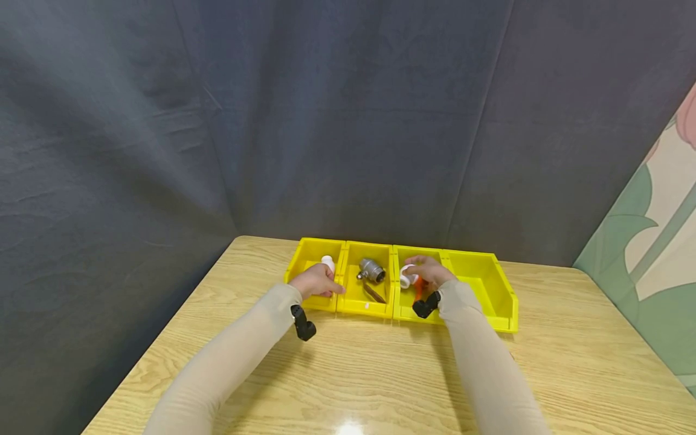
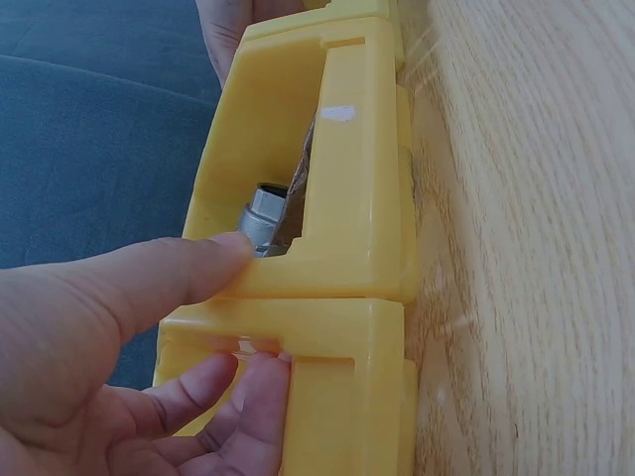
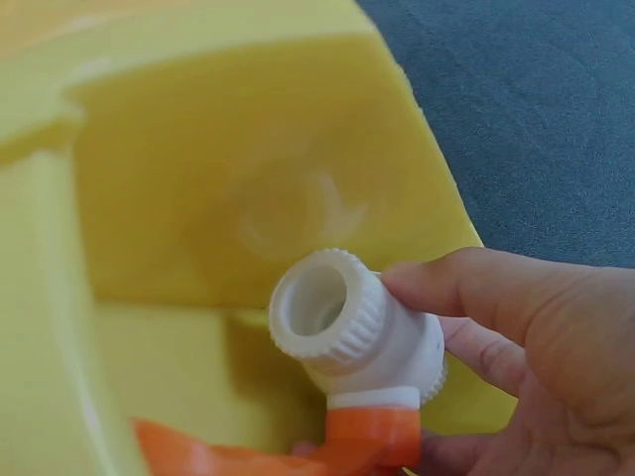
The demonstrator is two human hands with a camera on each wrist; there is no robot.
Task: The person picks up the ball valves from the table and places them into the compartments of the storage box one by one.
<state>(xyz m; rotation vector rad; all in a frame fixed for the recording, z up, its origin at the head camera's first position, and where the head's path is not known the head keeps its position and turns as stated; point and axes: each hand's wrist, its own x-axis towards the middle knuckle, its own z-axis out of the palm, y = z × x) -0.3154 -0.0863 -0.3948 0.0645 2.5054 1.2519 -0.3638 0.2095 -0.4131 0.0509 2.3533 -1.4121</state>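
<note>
A white plastic ball valve with an orange handle (image 3: pixel 367 342) is in the third yellow bin (image 1: pixel 424 254) from the left. My right hand (image 1: pixel 429 272) holds its white body between thumb and fingers. One round, ribbed opening faces the right wrist camera. My left hand (image 1: pixel 316 281) is at the leftmost yellow bin (image 1: pixel 318 244), thumb and fingers straddling the wall it shares with the second bin (image 2: pixel 367 178). Behind that hand stands a white fitting (image 1: pixel 328 261), partly hidden. A grey metal valve (image 1: pixel 372 269) with a brown, flat handle (image 1: pixel 374 293) lies in the second bin.
The yellow bins stand side by side in a row on a wood-grain table (image 1: pixel 348 368). At the right end is another yellow bin (image 1: pixel 484 287). A dark curtain (image 1: pixel 348 121) hangs directly behind the table, and a floral panel (image 1: pixel 652 241) stands to the right.
</note>
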